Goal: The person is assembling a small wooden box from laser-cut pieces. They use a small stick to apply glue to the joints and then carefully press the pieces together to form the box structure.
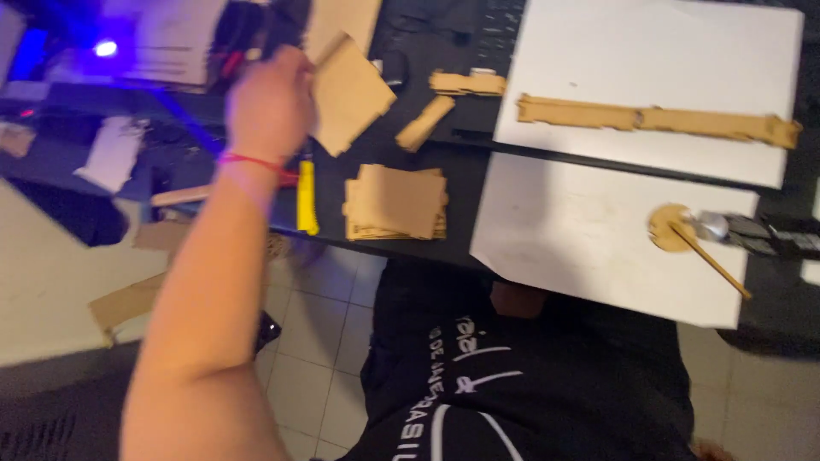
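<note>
My left hand (269,102) is raised over the left end of the dark table (461,175) and grips a flat notched wooden panel (348,92) by its left edge, holding it tilted. A red string circles that wrist. Below the panel lies a stack of similar notched wooden panels (395,202). A yellow-handled tool (306,196) lies just left of the stack, beside my forearm. My right hand is out of view.
Two white sheets (598,226) cover the table's right side. A long wooden strip (658,119) lies on the far sheet. A wooden disc with a thin stick (683,235) lies on the near one. Small wooden pieces (444,98) sit mid-table. Cardboard scraps (128,299) lie on the tiled floor.
</note>
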